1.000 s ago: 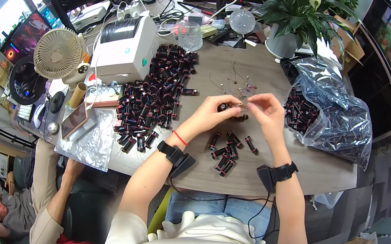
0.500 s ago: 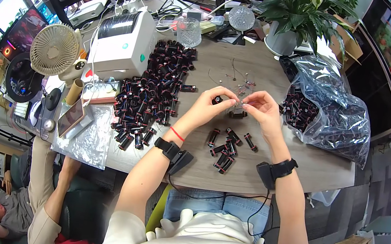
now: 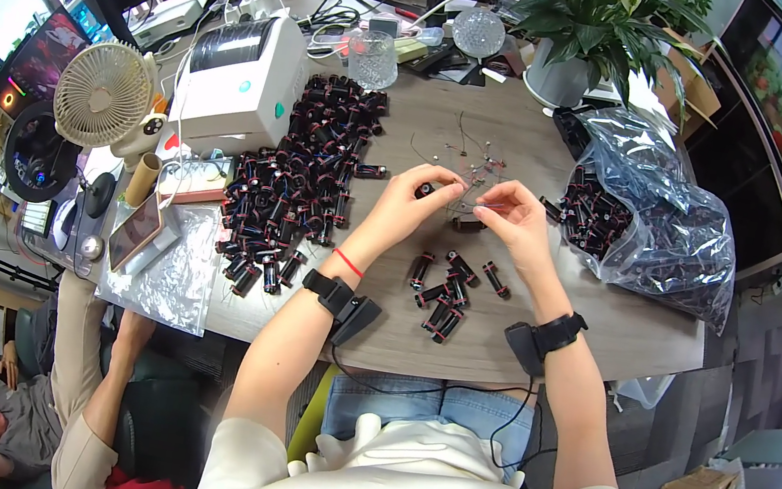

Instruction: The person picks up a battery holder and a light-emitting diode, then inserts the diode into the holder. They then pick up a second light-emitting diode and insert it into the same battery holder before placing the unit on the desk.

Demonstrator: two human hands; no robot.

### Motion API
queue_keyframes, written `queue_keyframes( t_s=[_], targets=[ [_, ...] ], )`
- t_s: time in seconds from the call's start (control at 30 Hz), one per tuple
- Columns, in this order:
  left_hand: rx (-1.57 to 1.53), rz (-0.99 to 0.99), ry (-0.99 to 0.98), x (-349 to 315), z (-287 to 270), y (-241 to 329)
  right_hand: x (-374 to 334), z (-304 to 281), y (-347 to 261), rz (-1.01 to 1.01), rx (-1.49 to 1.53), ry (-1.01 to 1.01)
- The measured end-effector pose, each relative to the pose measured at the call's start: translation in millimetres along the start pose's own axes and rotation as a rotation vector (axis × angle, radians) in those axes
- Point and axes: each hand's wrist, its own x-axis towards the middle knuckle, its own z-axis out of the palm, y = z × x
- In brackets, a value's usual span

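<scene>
My left hand [image 3: 411,197] is closed, with the round end of a small black cylinder [image 3: 424,190] showing between its fingers. Its thumb and fingertip pinch close to a thin wire. My right hand [image 3: 516,221] faces it, thumb and forefinger together on something tiny and pale that I cannot make out. Beyond the fingertips lies a loose cluster of thin wires with small ends [image 3: 482,165]. One dark cylinder [image 3: 467,225] lies on the table between the hands. Nearer to me, several black cylinders with red rings [image 3: 445,298] form a small group.
A large heap of the same cylinders [image 3: 307,166] spreads at left beside a white label printer [image 3: 244,91]. At right, a clear plastic bag [image 3: 671,231] spills more. A potted plant [image 3: 559,77], glass jar [image 3: 372,62] and fan [image 3: 105,95] stand farther back. Another person sits at lower left.
My fingertips have drawn a little apart; in the earlier frame they nearly met. The whole view has shifted slightly.
</scene>
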Motion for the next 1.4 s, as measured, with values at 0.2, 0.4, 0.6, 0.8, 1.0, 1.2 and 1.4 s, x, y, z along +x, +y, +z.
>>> queue_keyframes(
  t_s=[0.2, 0.4, 0.6, 0.8, 1.0, 1.2, 1.4],
  targets=[
    [-0.139, -0.181, -0.063, 5, 1, 3, 7, -11, 8, 0.006, -0.027, 0.165],
    [0.051, 0.067, 0.003, -6, 4, -22, 4, -9, -5, -0.131, -0.132, 0.287],
    [-0.262, -0.465, 0.050, 3, -2, -37, 1, -27, -7, -0.194, 0.047, 0.348],
    [-0.841, -0.303, 0.022, 13, 0, -4, 14, -17, -7, -0.191, 0.025, 0.241],
    [-0.734, -0.225, 0.098, 23, -9, 71, 45, 35, -74, -0.312, 0.064, 0.149],
    [-0.857, -0.032, -0.114, 40, -23, 125, 44, 68, -140, -0.417, 0.145, 0.116],
    [-0.526, 0.024, -0.068, 10, -28, 181, 21, 67, -158, -0.622, -0.077, 0.122]
  ],
)
